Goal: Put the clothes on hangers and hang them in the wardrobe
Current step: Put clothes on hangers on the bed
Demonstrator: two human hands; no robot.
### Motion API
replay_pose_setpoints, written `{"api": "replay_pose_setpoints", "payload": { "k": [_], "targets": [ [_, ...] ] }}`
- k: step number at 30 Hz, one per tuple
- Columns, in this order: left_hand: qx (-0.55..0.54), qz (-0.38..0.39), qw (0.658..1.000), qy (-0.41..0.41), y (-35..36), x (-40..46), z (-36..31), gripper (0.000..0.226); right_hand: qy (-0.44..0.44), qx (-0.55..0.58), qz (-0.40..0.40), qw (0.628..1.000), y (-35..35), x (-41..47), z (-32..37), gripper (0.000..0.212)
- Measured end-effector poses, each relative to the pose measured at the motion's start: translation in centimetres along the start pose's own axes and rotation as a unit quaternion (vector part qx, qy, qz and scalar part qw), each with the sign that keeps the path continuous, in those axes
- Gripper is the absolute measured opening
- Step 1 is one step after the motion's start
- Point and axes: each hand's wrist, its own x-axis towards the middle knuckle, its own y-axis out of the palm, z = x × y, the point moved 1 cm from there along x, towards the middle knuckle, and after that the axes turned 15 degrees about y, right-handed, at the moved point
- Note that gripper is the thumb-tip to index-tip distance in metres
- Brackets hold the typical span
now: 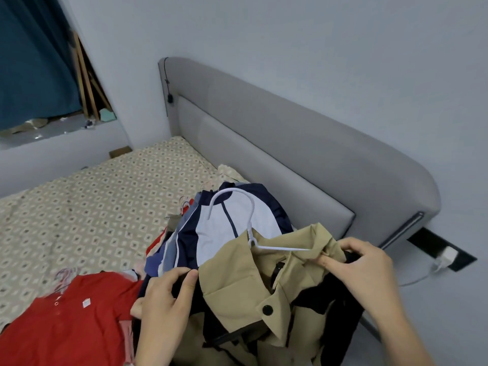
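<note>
- Head view: tan jacket (237,281) with black lining, held up over the bed (92,202), white hanger (252,233) tucked inside its collar.
- Left hand (163,299) grip: clenched on the black shoulder edge.
- Right hand (361,265) grip: pinching the collar fold at the hanger's arm.
- Hanger's far arm hidden under cloth; jacket bottom cut off.
- Behind: heaped clothes (211,228); red shirt (66,320) to the left.

Grey padded headboard (290,143), patterned bedsheet (92,202), teal curtain (34,62), white wall plug (447,254).
</note>
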Motion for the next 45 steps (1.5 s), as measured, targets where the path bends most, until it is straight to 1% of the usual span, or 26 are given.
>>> {"api": "replay_pose_setpoints", "payload": {
  "k": [1, 5, 8, 11, 15, 16, 19, 20, 24, 28, 29, 32, 34, 36, 37, 38, 39, 41, 42, 43, 44, 45],
  "targets": [
    [0.006, 0.002, 1.0, 0.005, 0.1, 1.0, 0.4, 0.03, 0.001, 0.003, -0.002, 1.0, 0.6, 0.7, 0.6, 0.026],
    [0.019, 0.028, 0.999, 0.005, -0.1, 5.1, 0.9, 0.012, 0.005, 0.011, -0.006, 1.0, 2.8, 2.9, 2.4, 0.026],
    [0.005, 0.038, 0.999, 0.03, -0.5, 8.4, 1.8, 0.017, 0.005, 0.029, -0.01, 1.0, 4.5, 4.1, 3.3, 0.026],
    [-0.008, 0.022, 0.999, 0.043, -0.5, 10.6, 2.7, 0.026, 0.014, 0.042, 0.0, 0.999, 5.7, 5.6, 4.0, 0.025],
    [0.003, 0.014, 0.999, 0.029, -0.2, 12.8, 3.8, 0.036, 0.019, 0.045, 0.012, 0.999, 7.1, 8.0, 5.6, 0.026],
    [0.007, 0.015, 1.0, 0.021, 0.0, 13.5, 4.1, 0.035, 0.02, 0.045, 0.017, 0.999, 7.6, 8.7, 6.2, 0.026],
    [0.017, 0.009, 1.0, 0.007, 0.6, 15.5, 4.8, 0.019, 0.015, 0.034, 0.03, 0.999, 9.1, 11.2, 7.5, 0.026],
    [0.019, 0.005, 1.0, 0.004, 0.7, 16.2, 5.0, 0.017, 0.012, 0.034, 0.038, 0.999, 9.6, 12.0, 8.0, 0.025],
    [0.017, -0.009, 1.0, -0.019, 1.1, 19.4, 5.2, 0.018, 0.001, 0.053, 0.077, 0.996, 11.5, 16.0, 10.3, 0.026],
    [0.032, -0.042, 0.998, -0.016, 1.7, 23.9, 5.3, 0.018, -0.032, 0.072, 0.105, 0.991, 13.5, 20.5, 12.8, 0.026],
    [0.042, -0.049, 0.998, -0.024, 2.3, 25.3, 6.2, 0.019, -0.033, 0.071, 0.116, 0.99, 14.4, 21.8, 13.2, 0.025],
    [0.094, -0.055, 0.992, -0.066, 5.3, 29.2, 10.8, 0.037, -0.028, 0.048, 0.146, 0.988, 18.9, 27.1, 13.1, 0.024],
    [0.16, -0.024, 0.98, -0.115, 7.7, 30.7, 13.9, 0.034, -0.026, 0.02, 0.163, 0.986, 23.1, 30.9, 11.9, 0.028],
    [0.209, 0.006, 0.966, -0.152, 9.8, 30.9, 16.1, 0.033, -0.034, -0.045, 0.181, 0.982, 27.2, 34.5, 10.3, 0.033],
    [0.213, 0.014, 0.962, -0.168, 10.5, 30.6, 17.0, 0.033, -0.05, -0.102, 0.185, 0.976, 29.0, 36.0, 9.5, 0.038],
    [0.212, 0.02, 0.96, -0.18, 11.0, 30.2, 17.5, 0.034, -0.068, -0.181, 0.194, 0.962, 30.5, 37.4, 8.6, 0.048],
    [0.205, 0.029, 0.959, -0.194, 11.4, 29.5, 18.4, 0.035, -0.083, -0.267, 0.21, 0.937, 31.8, 38.5, 7.7, 0.061],
    [0.19, 0.041, 0.959, -0.208, 12.0, 28.1, 20.0, 0.048, -0.107, -0.404, 0.255, 0.872, 34.2, 40.6, 5.4, 0.084],
    [0.194, 0.039, 0.956, -0.214, 12.2, 27.4, 20.8, 0.053, -0.115, -0.462, 0.276, 0.835, 35.0, 41.2, 4.3, 0.09],
    [0.206, 0.039, 0.95, -0.231, 12.3, 26.8, 21.3, 0.049, -0.12, -0.519, 0.293, 0.794, 36.0, 41.8, 2.8, 0.092],
    [0.22, 0.04, 0.941, -0.254, 12.3, 26.2, 21.6, 0.04, -0.123, -0.572, 0.302, 0.752, 36.8, 42.1, 1.5, 0.092],
    [0.227, 0.039, 0.934, -0.272, 12.3, 25.6, 22.1, 0.034, -0.119, -0.615, 0.304, 0.718, 37.6, 42.3, 0.4, 0.09]
  ]
}}
